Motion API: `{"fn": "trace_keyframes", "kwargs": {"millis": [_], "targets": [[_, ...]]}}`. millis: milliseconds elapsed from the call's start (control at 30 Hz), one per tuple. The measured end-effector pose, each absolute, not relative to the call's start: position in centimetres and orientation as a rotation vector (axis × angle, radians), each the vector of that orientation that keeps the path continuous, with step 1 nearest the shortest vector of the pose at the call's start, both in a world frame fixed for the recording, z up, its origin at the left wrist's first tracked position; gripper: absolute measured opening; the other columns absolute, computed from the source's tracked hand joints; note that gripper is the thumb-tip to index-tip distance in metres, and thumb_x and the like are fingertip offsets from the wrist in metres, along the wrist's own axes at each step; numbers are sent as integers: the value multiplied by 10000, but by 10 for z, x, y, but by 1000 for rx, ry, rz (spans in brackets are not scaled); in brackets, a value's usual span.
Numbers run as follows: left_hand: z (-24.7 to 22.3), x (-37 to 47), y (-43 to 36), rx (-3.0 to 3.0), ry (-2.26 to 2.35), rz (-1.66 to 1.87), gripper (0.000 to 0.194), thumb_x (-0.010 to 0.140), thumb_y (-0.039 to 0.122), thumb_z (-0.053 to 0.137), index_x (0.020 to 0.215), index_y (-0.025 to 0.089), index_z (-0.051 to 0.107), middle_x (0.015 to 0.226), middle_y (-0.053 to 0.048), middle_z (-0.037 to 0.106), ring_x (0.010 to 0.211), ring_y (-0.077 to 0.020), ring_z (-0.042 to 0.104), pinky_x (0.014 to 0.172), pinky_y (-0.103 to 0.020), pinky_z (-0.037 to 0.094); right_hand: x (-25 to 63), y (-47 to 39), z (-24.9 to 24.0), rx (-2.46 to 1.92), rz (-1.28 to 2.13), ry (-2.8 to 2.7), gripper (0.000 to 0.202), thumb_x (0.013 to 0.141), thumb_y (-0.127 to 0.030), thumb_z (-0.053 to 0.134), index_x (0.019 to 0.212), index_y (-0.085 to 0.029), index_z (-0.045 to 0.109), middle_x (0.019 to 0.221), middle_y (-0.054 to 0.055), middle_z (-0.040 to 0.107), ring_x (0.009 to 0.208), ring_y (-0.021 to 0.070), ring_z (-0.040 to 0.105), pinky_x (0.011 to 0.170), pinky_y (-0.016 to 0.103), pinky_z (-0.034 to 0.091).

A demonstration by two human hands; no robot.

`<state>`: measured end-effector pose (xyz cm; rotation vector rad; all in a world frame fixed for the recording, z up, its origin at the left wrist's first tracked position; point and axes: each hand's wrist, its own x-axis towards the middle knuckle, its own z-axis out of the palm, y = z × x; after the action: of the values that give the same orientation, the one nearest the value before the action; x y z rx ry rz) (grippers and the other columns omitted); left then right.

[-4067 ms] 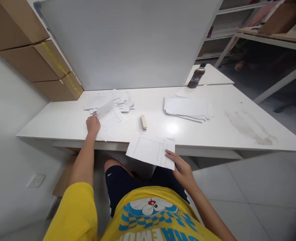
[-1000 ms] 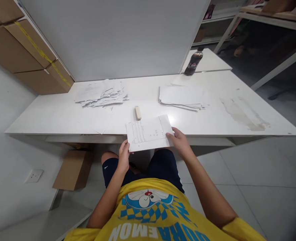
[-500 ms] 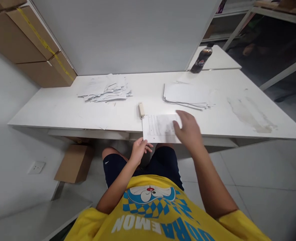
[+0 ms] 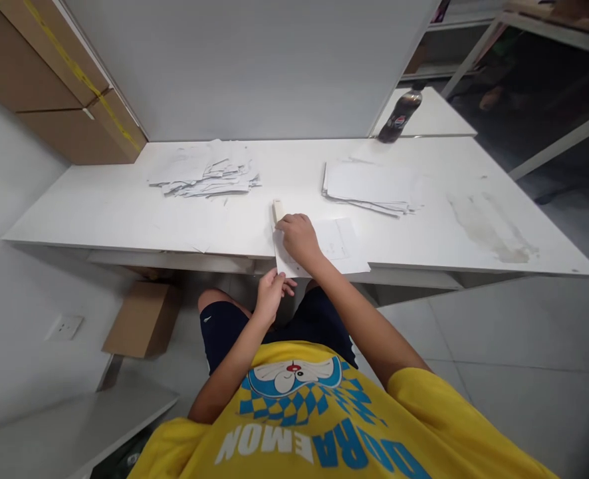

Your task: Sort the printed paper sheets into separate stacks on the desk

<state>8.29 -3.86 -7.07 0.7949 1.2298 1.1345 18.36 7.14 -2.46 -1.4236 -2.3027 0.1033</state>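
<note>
White printed sheets (image 4: 342,247) lie at the table's front edge, their lower edge jutting over it. My left hand (image 4: 270,291) pinches their near left corner between thumb and fingers. Over the left part of the sheets, my right hand (image 4: 298,237) is closed on a small cream stapler (image 4: 277,209), whose far end shows beyond the fingertips. Its near end is hidden under the hand. Behind, a ragged pile of papers (image 4: 205,171) lies to the left, and a neater stack (image 4: 364,183) lies to the right.
The white table (image 4: 100,206) runs against a grey panel (image 4: 254,66). A dark drink bottle (image 4: 401,116) stands at the back right. Cardboard boxes (image 4: 95,133) are at the back left, another box (image 4: 139,319) below. A grey smear (image 4: 491,226) marks the right side.
My right hand has moved left from the right side of the sheets to the stapler and closed on it. My left hand keeps its pinch on the corner. The view has shifted slightly.
</note>
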Motion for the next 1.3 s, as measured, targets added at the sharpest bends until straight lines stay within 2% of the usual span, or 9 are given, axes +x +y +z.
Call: {"fn": "trace_keyframes", "kwargs": {"millis": [233, 333, 400, 500, 600, 733, 933, 1100, 1300], "targets": [[-71, 85, -36, 779, 1253, 1122, 222, 818, 367, 611, 823, 145, 605, 651, -25, 670, 452, -82, 539, 465, -199, 282, 179, 65, -36, -1385, 163, -2293, 352, 852, 36, 368, 993, -57, 678, 1028, 154, 664, 952, 249, 543, 930, 402, 388], [-69, 85, -35, 772, 1249, 1138, 227, 811, 375, 633, 797, 152, 597, 648, -27, 665, 470, -89, 540, 471, -205, 295, 177, 64, -25, -1391, 138, -2290, 326, 839, 34, 397, 928, -82, 688, 1000, 133, 680, 966, 235, 569, 957, 393, 408], [-65, 83, -38, 771, 1215, 1179, 275, 784, 414, 680, 771, 153, 594, 655, -34, 665, 490, -94, 547, 475, -208, 307, 181, 58, -17, -1351, 94, -2303, 312, 811, 31, 438, 929, -105, 693, 1099, 133, 688, 1057, 246, 584, 1024, 401, 401], [-57, 75, -50, 747, 1136, 1256, 377, 737, 496, 742, 805, 147, 615, 692, -40, 671, 510, -94, 552, 476, -204, 328, 192, 28, -17, -1239, 118, -2255, 292, 785, -28, 508, 973, -141, 701, 1302, 130, 638, 1279, 317, 514, 1117, 495, 365], [-53, 65, -64, 662, 1008, 1276, 435, 712, 507, 791, 909, 146, 647, 734, -28, 673, 517, -82, 549, 486, -190, 367, 206, -19, -36, -1155, 364, -2025, 391, 847, -78, 435, 1112, -226, 683, 1225, 75, 696, 1234, 250, 586, 1097, 513, 425], [-48, 62, -74, 584, 875, 1260, 414, 709, 467, 819, 923, 148, 665, 675, -3, 641, 476, -63, 505, 475, -180, 377, 223, -65, -59, -1174, 382, -2031, 610, 807, -52, 427, 1383, -226, 533, 1462, 97, 521, 1373, 247, 463, 1117, 539, 404], [-30, 64, -72, 788, 846, 1142, 378, 775, 503, 758, 849, 141, 679, 721, -40, 689, 488, -80, 560, 505, -199, 370, 252, -62, -27, -1169, 30, -1936, 508, 878, -22, 410, 1278, -257, 618, 1151, 64, 725, 1072, 215, 671, 943, 439, 558], [-23, 54, -69, 916, 862, 1108, 450, 799, 550, 714, 1008, 151, 696, 741, -57, 710, 537, -118, 608, 570, -232, 403, 258, -50, 13, -1096, -242, -1889, 506, 882, -22, 425, 1292, -256, 606, 1052, 69, 741, 962, 224, 698, 830, 391, 588], [-45, 37, -76, 843, 973, 1238, 489, 823, 511, 685, 1199, 198, 661, 845, -74, 717, 650, -151, 648, 580, -244, 422, 287, -24, 23, -1089, -693, -1771, 509, 873, -56, 523, 1341, -251, 571, 956, 35, 767, 814, 204, 742, 736, 310, 618]]}}
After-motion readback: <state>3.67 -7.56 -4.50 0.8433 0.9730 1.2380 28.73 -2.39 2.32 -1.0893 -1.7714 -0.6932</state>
